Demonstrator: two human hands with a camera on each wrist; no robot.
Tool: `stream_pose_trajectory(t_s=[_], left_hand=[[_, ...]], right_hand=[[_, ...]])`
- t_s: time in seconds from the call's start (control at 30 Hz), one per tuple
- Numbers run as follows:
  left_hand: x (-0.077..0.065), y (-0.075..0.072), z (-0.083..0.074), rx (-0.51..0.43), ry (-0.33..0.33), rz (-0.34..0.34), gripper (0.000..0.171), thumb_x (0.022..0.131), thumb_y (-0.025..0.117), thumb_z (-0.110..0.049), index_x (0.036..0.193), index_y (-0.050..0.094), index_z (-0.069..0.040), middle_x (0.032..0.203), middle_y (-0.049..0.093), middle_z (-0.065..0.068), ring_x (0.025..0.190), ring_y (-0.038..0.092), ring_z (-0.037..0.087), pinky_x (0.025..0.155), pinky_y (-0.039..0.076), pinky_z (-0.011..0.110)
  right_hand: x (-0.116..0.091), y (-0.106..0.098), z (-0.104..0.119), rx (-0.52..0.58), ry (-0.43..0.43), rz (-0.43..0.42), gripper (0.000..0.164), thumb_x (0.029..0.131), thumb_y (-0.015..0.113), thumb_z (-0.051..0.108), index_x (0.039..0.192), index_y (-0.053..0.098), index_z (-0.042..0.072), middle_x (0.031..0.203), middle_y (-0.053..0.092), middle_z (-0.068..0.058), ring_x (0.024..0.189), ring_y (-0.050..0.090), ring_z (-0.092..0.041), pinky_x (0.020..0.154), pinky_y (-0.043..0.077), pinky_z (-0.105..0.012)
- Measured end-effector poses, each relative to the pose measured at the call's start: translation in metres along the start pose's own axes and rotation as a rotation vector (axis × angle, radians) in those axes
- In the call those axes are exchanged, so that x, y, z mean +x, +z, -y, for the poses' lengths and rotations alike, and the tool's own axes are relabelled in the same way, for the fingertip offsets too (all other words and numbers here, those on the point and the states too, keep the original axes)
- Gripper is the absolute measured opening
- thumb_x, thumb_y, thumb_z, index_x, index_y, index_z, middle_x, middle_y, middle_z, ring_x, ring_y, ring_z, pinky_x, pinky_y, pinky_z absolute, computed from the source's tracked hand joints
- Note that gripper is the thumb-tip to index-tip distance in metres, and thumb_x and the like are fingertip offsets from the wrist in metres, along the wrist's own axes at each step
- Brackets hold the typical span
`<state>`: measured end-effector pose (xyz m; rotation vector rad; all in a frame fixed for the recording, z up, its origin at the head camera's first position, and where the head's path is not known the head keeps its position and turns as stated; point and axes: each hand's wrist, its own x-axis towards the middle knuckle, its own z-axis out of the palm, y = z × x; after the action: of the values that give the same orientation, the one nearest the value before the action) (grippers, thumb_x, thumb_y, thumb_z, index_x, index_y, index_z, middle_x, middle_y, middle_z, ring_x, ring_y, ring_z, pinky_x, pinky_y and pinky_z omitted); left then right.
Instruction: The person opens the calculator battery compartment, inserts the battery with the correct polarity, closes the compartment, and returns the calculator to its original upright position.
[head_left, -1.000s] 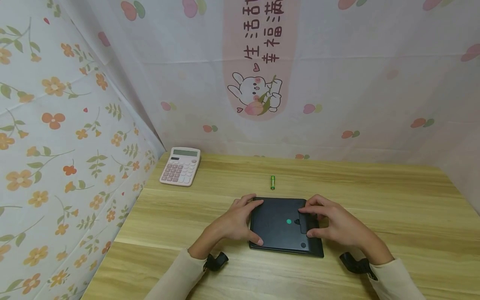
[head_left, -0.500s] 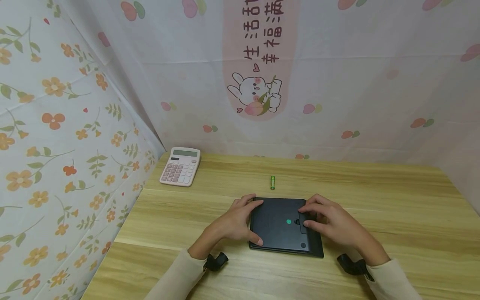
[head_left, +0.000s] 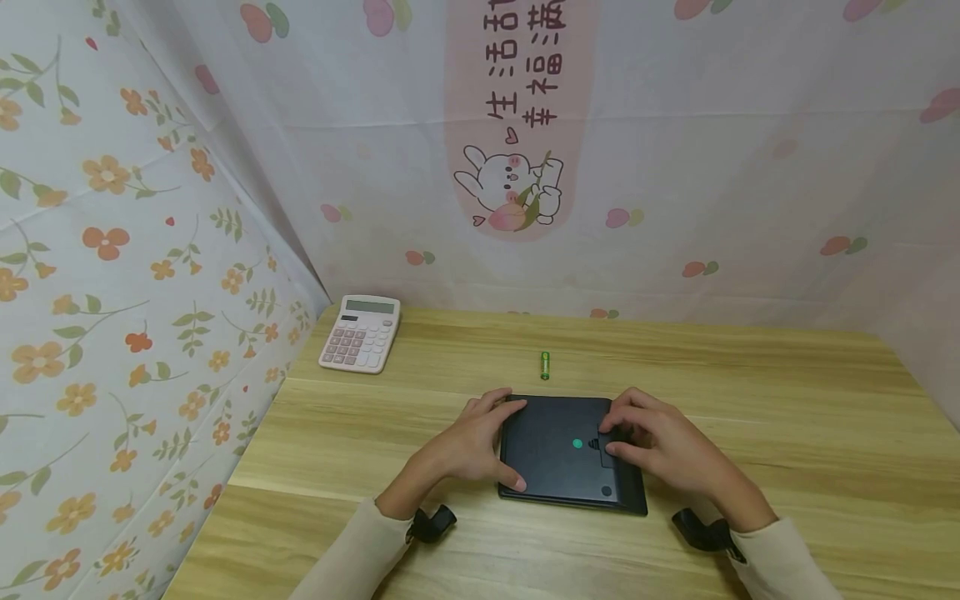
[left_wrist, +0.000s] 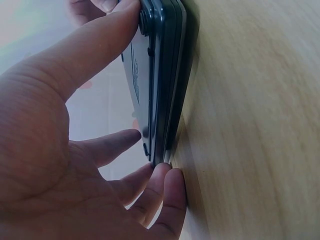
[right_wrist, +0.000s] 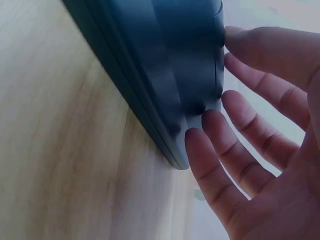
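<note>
A flat black device lies underside up on the wooden table, showing a green round sticker and small dark feet. My left hand grips its left end, thumb on the near corner and fingers round the far corner; the left wrist view shows fingertips at the edge of the device. On the right part, my right hand has thumb and index fingertip on the battery cover, beside its latch. In the right wrist view the other fingers spread along the side of the device. Part of the cover is hidden under the hand.
A green battery lies behind the device. At the back left of the table stands a pink and white calculator. Patterned cloths hang behind the table and on its left.
My right thumb has moved away from the near end of the battery cover, closer to the index finger, which has shifted slightly nearer. My left hand and the device stay put.
</note>
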<state>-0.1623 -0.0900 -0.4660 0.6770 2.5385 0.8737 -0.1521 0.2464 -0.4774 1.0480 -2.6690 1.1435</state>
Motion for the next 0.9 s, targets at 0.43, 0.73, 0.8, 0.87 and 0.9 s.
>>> stream_pose_trajectory(t_s=[0.43,0.73,0.8,0.87,0.9], left_hand=[[0.0014,0.0010,0.0011,-0.009,-0.013,-0.005,0.113,0.075,0.103,-0.035,0.169,0.045,-0.015,0.179,0.025,0.009,0.156,0.032,0.035,0.120,0.040,0.058],[0.0006,0.0005,0.0003,-0.014,-0.014,-0.001,0.113,0.075,0.104,-0.035,0.169,0.045,-0.014,0.179,0.025,0.010,0.157,0.031,0.035,0.121,0.040,0.058],[0.0005,0.0003,0.0000,-0.013,-0.014,-0.002,0.113,0.075,0.104,-0.035,0.169,0.045,-0.014,0.179,0.026,0.009,0.157,0.032,0.035,0.121,0.040,0.058],[0.0005,0.0002,-0.0002,-0.013,-0.014,-0.001,0.113,0.075,0.104,-0.035,0.169,0.045,-0.014,0.179,0.026,0.009,0.156,0.032,0.035,0.120,0.040,0.057],[0.0005,0.0002,-0.0003,-0.013,-0.015,-0.002,0.113,0.075,0.103,-0.035,0.169,0.045,-0.014,0.179,0.026,0.009,0.156,0.032,0.035,0.120,0.040,0.057]], right_hand=[[0.0000,0.0003,0.0001,0.032,0.041,0.023,0.029,0.092,0.087,0.001,0.111,0.076,0.021,0.116,0.060,0.007,0.085,0.060,-0.012,0.069,0.055,-0.028],[0.0001,-0.0010,0.0028,0.051,0.038,0.022,0.027,0.093,0.087,0.003,0.111,0.076,0.021,0.117,0.059,0.005,0.085,0.060,-0.013,0.069,0.054,-0.029],[0.0003,-0.0008,0.0024,0.051,0.034,0.022,0.027,0.093,0.087,0.003,0.111,0.076,0.020,0.117,0.059,0.004,0.085,0.059,-0.014,0.068,0.054,-0.029],[0.0003,-0.0009,0.0026,0.053,0.033,0.023,0.026,0.094,0.087,0.003,0.111,0.076,0.020,0.117,0.059,0.004,0.084,0.059,-0.015,0.068,0.053,-0.029],[0.0005,-0.0009,0.0027,0.053,0.035,0.024,0.026,0.094,0.087,0.003,0.111,0.076,0.020,0.117,0.059,0.004,0.085,0.059,-0.015,0.068,0.053,-0.029]])
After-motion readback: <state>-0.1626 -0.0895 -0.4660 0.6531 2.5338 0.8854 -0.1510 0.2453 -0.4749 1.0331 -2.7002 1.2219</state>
